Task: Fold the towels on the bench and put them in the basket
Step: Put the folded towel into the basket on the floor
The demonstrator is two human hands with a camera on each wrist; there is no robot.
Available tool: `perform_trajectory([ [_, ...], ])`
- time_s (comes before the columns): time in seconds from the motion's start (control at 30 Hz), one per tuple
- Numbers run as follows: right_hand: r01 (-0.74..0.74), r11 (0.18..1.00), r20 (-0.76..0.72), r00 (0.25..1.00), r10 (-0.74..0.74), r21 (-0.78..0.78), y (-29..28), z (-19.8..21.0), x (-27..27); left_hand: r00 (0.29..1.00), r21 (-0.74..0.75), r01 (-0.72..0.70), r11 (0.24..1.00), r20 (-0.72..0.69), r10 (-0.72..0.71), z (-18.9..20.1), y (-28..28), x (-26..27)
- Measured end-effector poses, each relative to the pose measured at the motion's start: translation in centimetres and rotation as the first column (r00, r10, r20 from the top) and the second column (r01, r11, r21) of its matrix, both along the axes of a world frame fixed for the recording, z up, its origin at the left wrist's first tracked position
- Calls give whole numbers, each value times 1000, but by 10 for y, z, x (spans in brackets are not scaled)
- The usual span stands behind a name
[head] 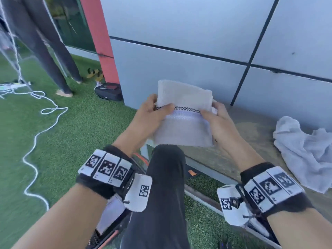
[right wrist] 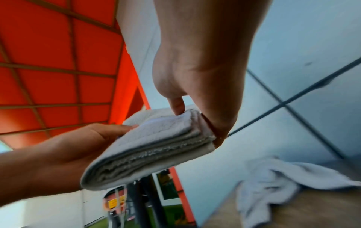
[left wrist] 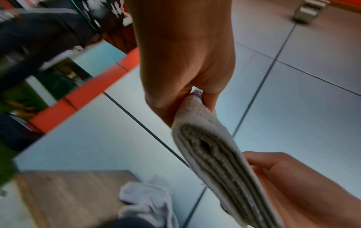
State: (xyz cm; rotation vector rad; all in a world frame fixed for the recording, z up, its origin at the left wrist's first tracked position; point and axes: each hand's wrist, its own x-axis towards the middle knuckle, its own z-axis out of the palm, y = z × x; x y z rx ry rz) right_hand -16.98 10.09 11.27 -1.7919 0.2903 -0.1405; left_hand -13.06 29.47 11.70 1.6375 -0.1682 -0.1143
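Note:
A folded white towel (head: 183,115) with a black checked stripe is held in the air above the left end of the wooden bench (head: 251,133). My left hand (head: 152,115) grips its left edge, thumb on top. My right hand (head: 217,119) grips the right edge the same way. The wrist views show the towel (left wrist: 216,157) (right wrist: 148,146) as a thick stack of several layers pinched between thumb and fingers. A second white towel (head: 305,159) lies crumpled on the bench to the right. Part of an orange-rimmed basket (head: 142,159) shows below my left wrist, mostly hidden by my knee.
A grey panelled wall (head: 197,51) rises right behind the bench. Green artificial turf (head: 62,141) covers the ground at left, with a white rope (head: 36,133) snaking across it. Another person's legs (head: 53,60) stand at far left near a black case (head: 109,91).

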Motion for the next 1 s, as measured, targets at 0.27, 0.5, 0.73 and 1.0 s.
perform_trajectory([
  [0.27,-374,899,63,915,397,-229,173,-23,68,817,-93,-576,812,-90,570,-77,157,-4],
  [0.5,-669,635,-298,742,600,-386,273,-169,87,614,265,-688,675,-283,737,-239,211,-18],
  [0.73,-759,562,-668,607,431,-328,271,-294,98,647,411,-357,839,-539,540,-352,187,-4],
  [1.0,-825,487,-783,495,376,-287,264,-358,127,649,392,-204,897,-632,424,-422,173,31],
])
